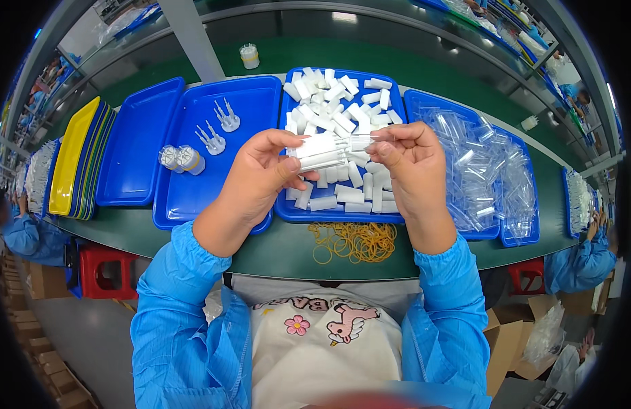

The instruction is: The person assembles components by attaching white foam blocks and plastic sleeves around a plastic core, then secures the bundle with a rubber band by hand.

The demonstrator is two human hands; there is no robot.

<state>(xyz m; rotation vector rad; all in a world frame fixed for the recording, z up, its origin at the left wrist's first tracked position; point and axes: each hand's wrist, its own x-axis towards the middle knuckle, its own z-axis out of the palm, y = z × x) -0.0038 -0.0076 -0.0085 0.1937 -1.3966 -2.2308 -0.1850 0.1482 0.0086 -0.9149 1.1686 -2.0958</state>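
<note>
In front of my chest, my left hand [264, 163] grips a bundle of white cylinders [319, 151] on a pronged holder, lying sideways with its thin prongs pointing right. My right hand [409, 153] pinches a short clear tube [359, 142] between thumb and fingers at the prong ends; whether it touches the prongs I cannot tell. Below both hands a blue tray [396, 90] is heaped with loose white cylinders. To the left, another blue tray [247, 92] carries white pronged holders [227, 119] standing upright and finished-looking round bundles [182, 159].
At right, blue trays [415, 102] are piled with clear tubes [465, 163]. Yellow rubber bands [356, 242] lie near the table's front edge. Further left are a blue tray [141, 136] and a tray stack [73, 160]. A round bundle [248, 56] stands beyond. Co-workers in blue sleeves sit at both sides.
</note>
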